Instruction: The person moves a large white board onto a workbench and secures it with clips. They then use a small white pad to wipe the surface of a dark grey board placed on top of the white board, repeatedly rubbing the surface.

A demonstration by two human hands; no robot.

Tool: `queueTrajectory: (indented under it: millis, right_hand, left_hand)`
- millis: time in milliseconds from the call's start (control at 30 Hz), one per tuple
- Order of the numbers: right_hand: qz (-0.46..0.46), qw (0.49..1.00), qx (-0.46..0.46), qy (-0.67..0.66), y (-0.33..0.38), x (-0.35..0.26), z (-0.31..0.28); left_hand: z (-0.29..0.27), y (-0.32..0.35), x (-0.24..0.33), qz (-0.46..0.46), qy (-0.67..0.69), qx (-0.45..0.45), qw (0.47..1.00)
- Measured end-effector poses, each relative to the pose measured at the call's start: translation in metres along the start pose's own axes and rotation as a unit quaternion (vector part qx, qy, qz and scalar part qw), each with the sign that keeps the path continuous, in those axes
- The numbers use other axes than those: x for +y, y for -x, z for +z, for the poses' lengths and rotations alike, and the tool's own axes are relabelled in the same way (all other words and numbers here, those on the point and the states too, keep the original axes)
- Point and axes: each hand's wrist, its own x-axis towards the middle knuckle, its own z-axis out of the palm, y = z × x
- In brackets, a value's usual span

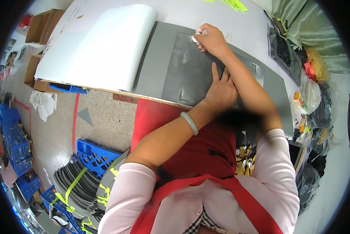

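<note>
Both my hands work on the dark grey rectangular sheet point(190, 74) lying on the grey mat point(153, 66) at twelve o'clock: my left hand point(221, 90) presses flat, fingers spread, while my right hand point(210, 39) pinches a small white chalk piece point(195, 38) against its far edge.

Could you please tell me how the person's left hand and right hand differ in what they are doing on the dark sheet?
The left hand lies flat, fingers spread, pressing the dark grey sheet; the right hand is curled, pinching a small white piece. The left hand sits near the sheet's near edge, the right hand at its far edge. Only the left wrist wears a pale green bangle. Both touch the same sheet.
</note>
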Motion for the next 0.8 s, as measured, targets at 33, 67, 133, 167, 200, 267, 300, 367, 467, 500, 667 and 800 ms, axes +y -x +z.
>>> queueTrajectory:
  millis: [33, 67, 133, 167, 200, 267, 300, 367, 467, 500, 667, 800]
  right_hand:
    - [0.001, 1.000, 0.003, 0.018, 0.000, -0.002, 0.003]
    - [0.002, 0.999, 0.007, 0.036, 0.000, -0.004, 0.004]
    - [0.022, 0.998, -0.036, 0.049, -0.007, -0.006, -0.003]
    - [0.033, 0.996, -0.056, 0.056, -0.007, -0.006, -0.007]
    - [0.031, 0.997, -0.062, 0.032, -0.003, -0.008, -0.009]
    - [0.026, 0.996, -0.082, -0.014, 0.017, -0.012, -0.007]
    - [0.024, 0.994, -0.102, -0.030, 0.028, -0.015, -0.005]
    - [0.026, 0.988, -0.139, -0.061, 0.062, -0.022, -0.002]
    - [0.052, 0.969, -0.241, -0.014, 0.111, -0.029, 0.004]
    - [0.052, 0.969, -0.240, 0.029, 0.122, -0.040, 0.007]
    - [0.056, 0.964, -0.222, 0.137, 0.138, -0.052, 0.020]
    - [0.026, 0.934, -0.340, 0.112, 0.134, -0.057, 0.022]
  left_hand:
    - [0.000, 0.000, 0.000, 0.000, 0.010, 0.004, 1.000]
    - [-0.001, 0.000, 0.000, 0.001, 0.020, 0.009, 1.000]
    - [-0.002, 0.000, 0.001, 0.006, 0.026, 0.013, 1.000]
    - [-0.003, 0.000, 0.002, 0.009, 0.024, 0.012, 1.000]
    - [-0.004, -0.001, 0.002, 0.010, 0.019, 0.013, 1.000]
    - [-0.001, -0.001, -0.001, 0.008, 0.016, 0.011, 1.000]
    - [0.002, 0.000, -0.001, 0.004, 0.016, 0.010, 1.000]
    - [0.017, 0.000, -0.005, -0.009, 0.190, 0.035, 0.981]
    - [0.018, 0.007, -0.001, -0.011, 0.163, 0.043, 0.986]
    - [0.018, 0.008, 0.000, -0.015, 0.105, 0.050, 0.993]
    - [0.015, -0.001, 0.002, -0.023, 0.019, -0.002, 1.000]
    - [0.013, -0.002, 0.003, -0.022, 0.023, 0.001, 0.999]
